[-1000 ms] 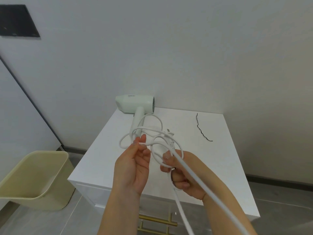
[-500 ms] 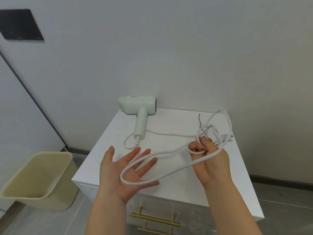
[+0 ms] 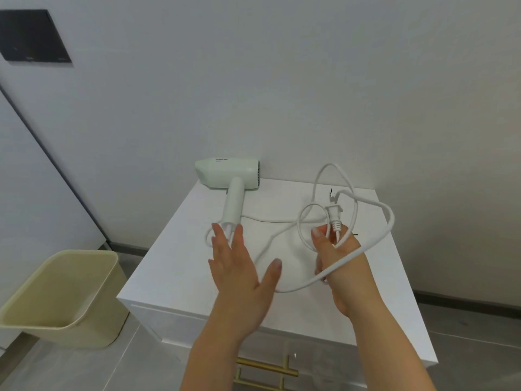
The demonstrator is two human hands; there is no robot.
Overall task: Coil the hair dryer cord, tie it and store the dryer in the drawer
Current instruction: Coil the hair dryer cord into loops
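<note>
Head view, nearest first: a brass bar handle [image 3: 265,368] marks the drawer front [image 3: 324,362] of the white cabinet [image 3: 180,266], below the cabinet's front edge. Above that edge the left hand [image 3: 239,275] is spread flat and open, gripping nothing, fingers reaching toward the far-left part of the top, with a run of the cord [image 3: 377,241] passing under its thumb side. Beside it, toward the cabinet's right half, the right hand [image 3: 341,266] is closed on a few loose loops of that cord, pinching them just below the plug [image 3: 335,214], which stands up from the fist. The cord is white, round and smooth, and its loops hold wide, springy curves, so it looks pliant but inclined to uncoil; it is probably best gathered in even turns held where they cross, not by the plug prongs. Farther back on the cabinet top, left of centre and near the wall, the hair dryer [image 3: 229,176] lies on its side, pale green, matte plastic, a blocky barrel on a straight round handle; it looks light and rigid, and the handle seems the natural grip. One cord run crosses the top from the handle's end to the loops. A thin dark wire tie [image 3: 331,191] shows behind the loops. Beside the cabinet's left, on the floor, stands a cream plastic bin [image 3: 84,303].
</note>
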